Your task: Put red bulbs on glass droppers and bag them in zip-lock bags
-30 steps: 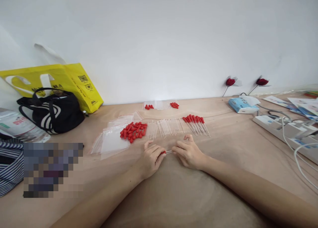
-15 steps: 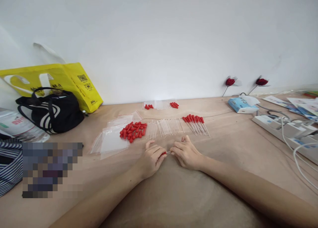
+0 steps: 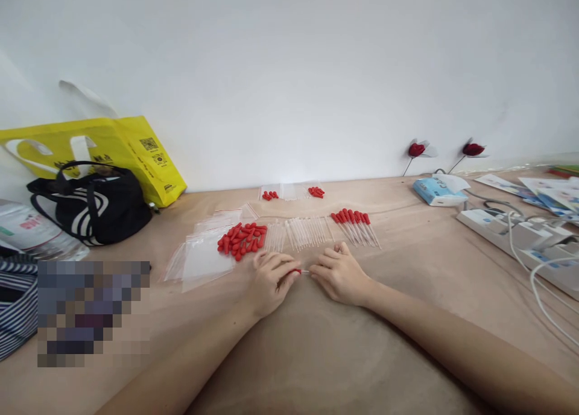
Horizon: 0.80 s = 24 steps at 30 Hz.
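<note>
Bare left hand (image 3: 271, 282) pinches small red bulb (image 3: 296, 271) as bare right hand (image 3: 339, 276) grips thin clear tube (image 3: 304, 272)

At a tan, smooth-topped table (image 3: 289, 373), a person's two hands face each other, close together, low in the middle of the view. The left thumb and fingers are clamped on the bulb, hiding most of it. The right fingertips are closed around the tube, and only a short pale length shows between the hands. Bulb and tube line up end to end, but how far one sits inside the other cannot be made out.

Just beyond the hands, a heap of red teardrop-shaped bulbs (image 3: 242, 240) partly covers flat clear plastic bags with red edges (image 3: 203, 261). To its right lie a row of slim clear tubes (image 3: 307, 232), too closely packed to count, and a fan of red-topped clear droppers (image 3: 355, 227). Near the white wall (image 3: 289, 89), a clear bag with red bulbs at both ends (image 3: 289, 191) is hard to read.

At left, a black fabric bag with white stripes (image 3: 122, 207) blocks part of a yellow carrier bag (image 3: 158, 161); striped cloth (image 3: 15, 312) is cut off by the frame beside a pixelated patch. At right, a white power strip (image 3: 484, 225) runs out of view.
</note>
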Available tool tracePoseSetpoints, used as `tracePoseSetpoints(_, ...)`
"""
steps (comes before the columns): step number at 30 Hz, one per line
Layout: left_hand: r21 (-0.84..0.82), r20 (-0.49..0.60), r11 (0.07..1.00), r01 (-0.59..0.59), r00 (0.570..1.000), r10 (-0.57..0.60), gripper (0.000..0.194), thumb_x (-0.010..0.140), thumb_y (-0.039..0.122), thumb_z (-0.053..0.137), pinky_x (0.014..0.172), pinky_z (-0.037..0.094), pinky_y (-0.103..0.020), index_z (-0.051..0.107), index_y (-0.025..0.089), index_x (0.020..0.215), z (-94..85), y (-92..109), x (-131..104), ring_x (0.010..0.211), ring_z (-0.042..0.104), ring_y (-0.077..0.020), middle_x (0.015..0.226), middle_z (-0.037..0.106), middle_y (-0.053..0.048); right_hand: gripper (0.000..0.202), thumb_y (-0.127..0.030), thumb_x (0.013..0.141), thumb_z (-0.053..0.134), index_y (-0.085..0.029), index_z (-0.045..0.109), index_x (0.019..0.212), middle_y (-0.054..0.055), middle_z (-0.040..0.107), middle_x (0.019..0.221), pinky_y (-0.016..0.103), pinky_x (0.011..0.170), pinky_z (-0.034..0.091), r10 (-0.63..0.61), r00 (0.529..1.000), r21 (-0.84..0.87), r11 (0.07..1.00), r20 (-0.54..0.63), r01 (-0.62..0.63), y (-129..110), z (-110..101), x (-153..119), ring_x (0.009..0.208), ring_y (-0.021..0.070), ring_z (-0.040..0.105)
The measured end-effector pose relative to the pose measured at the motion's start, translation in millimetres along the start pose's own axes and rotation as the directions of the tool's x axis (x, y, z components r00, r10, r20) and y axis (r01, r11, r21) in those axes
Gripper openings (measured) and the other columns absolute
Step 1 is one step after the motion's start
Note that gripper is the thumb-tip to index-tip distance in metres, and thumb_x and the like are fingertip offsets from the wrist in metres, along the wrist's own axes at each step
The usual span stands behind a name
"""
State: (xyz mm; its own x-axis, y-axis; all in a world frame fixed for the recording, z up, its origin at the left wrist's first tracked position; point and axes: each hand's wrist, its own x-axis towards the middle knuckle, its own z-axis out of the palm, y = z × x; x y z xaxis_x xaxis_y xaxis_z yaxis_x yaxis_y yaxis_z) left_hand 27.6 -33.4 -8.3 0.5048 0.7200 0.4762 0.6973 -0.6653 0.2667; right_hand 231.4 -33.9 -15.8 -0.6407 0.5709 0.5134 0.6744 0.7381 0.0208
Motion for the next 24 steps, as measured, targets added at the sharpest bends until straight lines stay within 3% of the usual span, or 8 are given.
tracePoseSetpoints(2,0.045,-0.041,0.996,0.073,0.997,-0.071,0.031,0.081,0.031,0.049,0.09,0.025,-0.041,0.051,0.024,0.111,-1.1,-2.9,0.3,0.1,0.05,-0.0216,0.107,0.058,-0.005,0.019,-0.022,0.082,0.044,-0.018,0.062,0.081,0.003,0.061,0.072,0.032,0.068,0.019,0.117,0.993,0.007,0.993,0.01,-0.117,9.0,-0.1,0.9,0.073,0.0149,0.047)
tracePoseSetpoints(4,0.067,-0.048,0.988,0.136,0.99,-0.133,0.04,0.079,0.032,0.05,0.088,0.028,-0.041,0.045,0.021,0.117,-1.3,-6.1,0.4,0.104,0.047,-0.0239,0.112,0.054,-0.008,0.019,-0.022,0.081,0.043,-0.019,0.062,0.084,0.004,0.063,0.077,0.032,0.069,0.02,0.317,0.948,-0.01,0.948,0.0,-0.317,23.5,0.3,2.9,0.075,0.0158,0.049)
tracePoseSetpoints(7,0.086,-0.016,0.985,0.15,0.989,-0.149,0.038,0.078,0.029,0.052,0.089,0.028,-0.043,0.046,0.02,0.114,0.3,-9.2,0.2,0.103,0.047,-0.0242,0.111,0.054,-0.008,0.022,-0.024,0.081,0.041,-0.019,0.061,0.089,0.005,0.064,0.083,0.031,0.071,0.021,0.624,0.78,-0.064,0.777,-0.046,-0.626,49.2,2.3,8.0,0.08,0.0179,0.052)
tracePoseSetpoints(9,0.096,0.0,0.987,0.129,0.992,-0.13,0.035,0.077,0.027,0.052,0.089,0.027,-0.044,0.048,0.022,0.111,1.6,-9.6,0.0,0.103,0.047,-0.024,0.11,0.054,-0.007,0.023,-0.026,0.08,0.041,-0.018,0.06,0.091,0.006,0.064,0.084,0.031,0.073,0.022,0.733,0.677,-0.103,0.67,-0.059,-0.735,63.3,5.1,12.1,0.082,0.0189,0.053)
tracePoseSetpoints(11,0.101,0.005,0.988,0.118,0.993,-0.119,0.03,0.077,0.027,0.053,0.089,0.026,-0.045,0.051,0.023,0.107,2.5,-9.4,-0.2,0.102,0.047,-0.024,0.109,0.054,-0.006,0.022,-0.025,0.078,0.042,-0.018,0.058,0.091,0.006,0.064,0.082,0.032,0.074,0.022,0.782,0.621,-0.142,0.61,-0.056,-0.78,72.1,9.1,15.9,0.082,0.0195,0.053)
tracePoseSetpoints(17,0.104,0.01,0.987,0.123,0.992,-0.125,0.022,0.076,0.026,0.054,0.088,0.026,-0.046,0.056,0.023,0.098,2.9,-9.3,-0.5,0.101,0.048,-0.0241,0.108,0.054,-0.006,0.019,-0.024,0.076,0.042,-0.019,0.058,0.084,0.007,0.063,0.08,0.036,0.079,0.02,0.809,0.587,-0.224,0.566,-0.037,-0.794,73.9,19.5,26.7,0.082,0.0214,0.053)
tracePoseSetpoints(24,0.1,0.024,0.986,0.134,0.99,-0.137,0.015,0.075,0.025,0.055,0.087,0.027,-0.048,0.059,0.024,0.089,2.0,-8.7,-0.5,0.1,0.049,-0.0246,0.106,0.055,-0.006,0.03,-0.029,0.081,0.035,-0.016,0.061,0.08,0.01,0.063,0.074,0.038,0.075,0.021,0.839,0.544,-0.248,0.531,0.022,-0.81,73.3,23.0,38.7,0.073,0.0214,0.054)
